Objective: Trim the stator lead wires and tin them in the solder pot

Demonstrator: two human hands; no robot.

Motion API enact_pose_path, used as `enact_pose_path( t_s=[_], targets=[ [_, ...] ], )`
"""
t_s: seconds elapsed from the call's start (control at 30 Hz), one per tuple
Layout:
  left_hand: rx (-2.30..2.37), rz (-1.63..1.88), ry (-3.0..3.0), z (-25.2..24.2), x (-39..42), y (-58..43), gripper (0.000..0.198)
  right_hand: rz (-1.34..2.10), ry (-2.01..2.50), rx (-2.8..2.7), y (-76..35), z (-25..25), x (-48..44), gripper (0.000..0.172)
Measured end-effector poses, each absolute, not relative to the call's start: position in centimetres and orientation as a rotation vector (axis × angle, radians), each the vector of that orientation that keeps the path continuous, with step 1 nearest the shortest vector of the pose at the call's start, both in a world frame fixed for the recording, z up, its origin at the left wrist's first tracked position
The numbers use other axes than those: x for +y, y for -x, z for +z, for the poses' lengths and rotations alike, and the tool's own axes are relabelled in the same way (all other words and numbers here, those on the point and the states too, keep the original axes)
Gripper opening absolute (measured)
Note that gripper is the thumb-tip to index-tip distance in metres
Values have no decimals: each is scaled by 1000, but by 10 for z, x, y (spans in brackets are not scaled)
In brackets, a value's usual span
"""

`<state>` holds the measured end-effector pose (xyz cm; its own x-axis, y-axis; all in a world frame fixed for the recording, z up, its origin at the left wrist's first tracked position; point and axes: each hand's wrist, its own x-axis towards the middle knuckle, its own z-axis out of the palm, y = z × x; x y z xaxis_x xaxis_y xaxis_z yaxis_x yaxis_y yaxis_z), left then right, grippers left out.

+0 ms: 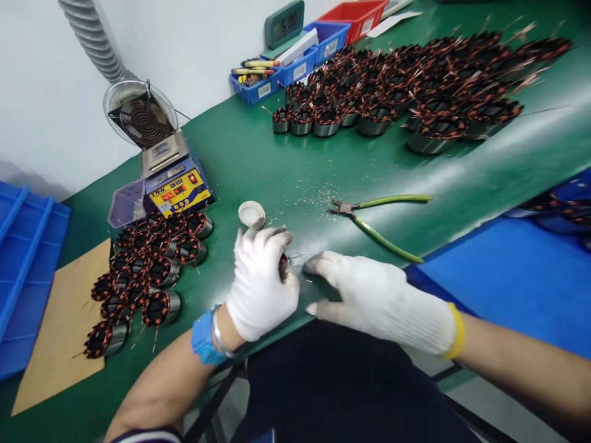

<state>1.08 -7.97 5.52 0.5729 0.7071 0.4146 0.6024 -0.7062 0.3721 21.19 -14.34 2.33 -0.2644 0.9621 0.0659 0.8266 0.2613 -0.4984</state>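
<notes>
One white-gloved left hand has its fingers closed around a small dark ring-shaped core wound with copper wire, at the near edge of the green surface; most of the core is hidden by the glove. A thin wire end sticks out to the right. The white-gloved right hand is open and holds nothing, its fingers reaching toward that wire, thumb spread apart; whether they touch the surface cannot be told.

For good handling, the left grip should be steady without squeezing the windings, with the loose end left in plain sight. The right fingers would do best to work the wire gently and close to the core, so that no pull reaches the coil.

Just beyond the left fingers sits a round white dish. Green-handled cutting pliers lie with handles spread, near scattered tiny clippings, which are best kept out of the core. Farther left stands a cluster of similar wound cores; a larger batch of wound cores fills the far side.
</notes>
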Motion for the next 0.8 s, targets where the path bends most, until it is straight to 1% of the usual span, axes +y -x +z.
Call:
enact_pose_path(
  t_s=[0.03, 0.1, 0.17, 0.23, 0.37, 0.47, 0.6, 0.8],
  targets=[
    [1030, 763, -2657, 60, -80, -8, 37, 503, 1662, -2202, -203, 21, -144, 31],
    [874, 587, -2743, 68, -79, -2, 27, 596, 1726, -2183, -192, 21, -141, 19],
    [806, 468, -2799, 69, -77, 0, 19, 723, 1792, -2057, -191, 23, -136, 18],
    [789, 472, -2841, 64, -73, -2, 14, 825, 1821, -1901, -194, 25, -134, 19],
    [752, 620, -2873, 49, -69, -8, 13, 921, 1795, -1636, -199, 25, -134, 22],
    [784, 688, -2866, 42, -70, -11, 13, 951, 1725, -1511, -196, 22, -135, 20],
    [866, 672, -2886, 41, -76, -14, 12, 982, 1685, -1382, -193, 20, -135, 19],
    [915, 652, -2833, 37, -82, -18, 17, 983, 1648, -1314, -195, 20, -139, 19]
  ],
)
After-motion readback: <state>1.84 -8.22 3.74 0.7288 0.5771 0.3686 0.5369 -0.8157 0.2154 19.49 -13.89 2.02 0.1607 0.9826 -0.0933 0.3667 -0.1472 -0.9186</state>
